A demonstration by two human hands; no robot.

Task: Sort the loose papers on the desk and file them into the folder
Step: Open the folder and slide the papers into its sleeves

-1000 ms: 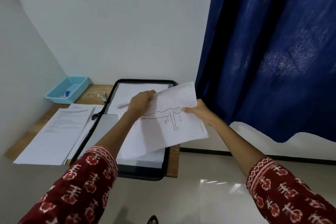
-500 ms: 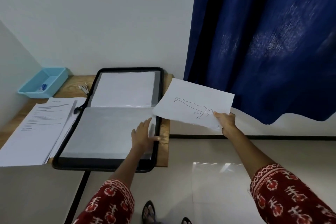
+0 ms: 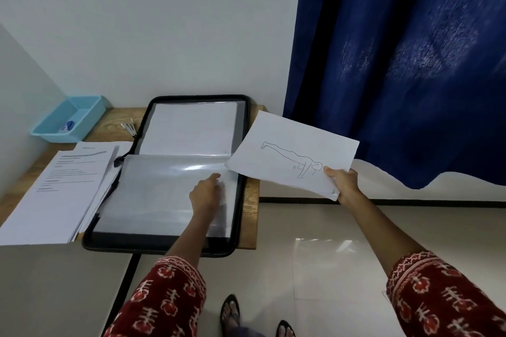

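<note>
Open folder on desk; one sheet held off the right edge.

Blue tray (image 3: 68,119) at desk's (image 3: 250,200) far left corner, paper stack (image 3: 59,189) along left edge, blue curtain (image 3: 397,63) beyond the right edge. Black zip folder (image 3: 241,128) lies open, clear sleeves showing. Left hand (image 3: 206,194) lies on the near sleeve (image 3: 153,194), fingers on its right edge; grip unclear. Right hand (image 3: 342,182) pinches the sheet (image 3: 293,153), white, with a push-up line drawing.
</note>
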